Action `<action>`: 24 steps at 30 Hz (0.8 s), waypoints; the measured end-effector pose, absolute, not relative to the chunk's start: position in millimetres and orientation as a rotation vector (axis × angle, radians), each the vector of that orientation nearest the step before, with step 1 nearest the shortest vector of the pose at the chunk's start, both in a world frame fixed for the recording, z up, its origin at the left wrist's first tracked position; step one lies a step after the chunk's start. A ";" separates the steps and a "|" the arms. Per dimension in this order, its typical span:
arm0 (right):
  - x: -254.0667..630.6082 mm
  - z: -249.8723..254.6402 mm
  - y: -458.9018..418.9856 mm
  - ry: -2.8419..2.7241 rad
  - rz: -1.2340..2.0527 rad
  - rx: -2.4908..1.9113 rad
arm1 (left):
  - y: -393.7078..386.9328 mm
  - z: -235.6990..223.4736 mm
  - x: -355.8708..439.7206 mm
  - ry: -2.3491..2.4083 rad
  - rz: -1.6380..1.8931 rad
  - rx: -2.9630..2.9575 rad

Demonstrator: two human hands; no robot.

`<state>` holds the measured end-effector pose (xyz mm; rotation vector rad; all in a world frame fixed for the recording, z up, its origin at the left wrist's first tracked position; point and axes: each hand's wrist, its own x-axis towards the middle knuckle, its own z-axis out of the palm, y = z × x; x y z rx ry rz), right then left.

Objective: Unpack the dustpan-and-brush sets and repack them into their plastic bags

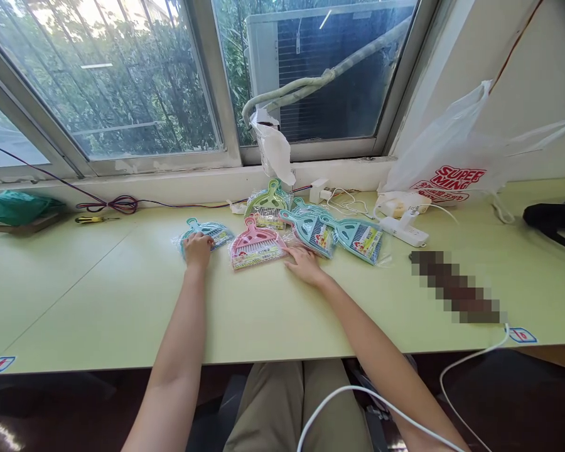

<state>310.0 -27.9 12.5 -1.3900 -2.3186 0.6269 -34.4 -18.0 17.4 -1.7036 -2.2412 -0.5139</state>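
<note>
One blue film-wrapped dustpan-and-brush set (222, 234) lay leftmost on the table (98, 301), the left hand (198, 248) curled over it in an apparent grasp. Next came the pink set (257, 243), with the green set (269, 202) behind. The right hand (306, 266), fingers extended and unclenched, rested beside the pink set and the nearer teal set (314, 227); another teal set (361, 237) lay rightmost. We judged rigid plastic a surer hold than loose film.
</note>
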 end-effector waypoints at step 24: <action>310.0 18.1 -34.6 -2.397 0.454 -1.392 | -19.2 17.7 13.7 -2.262 -0.169 -1.726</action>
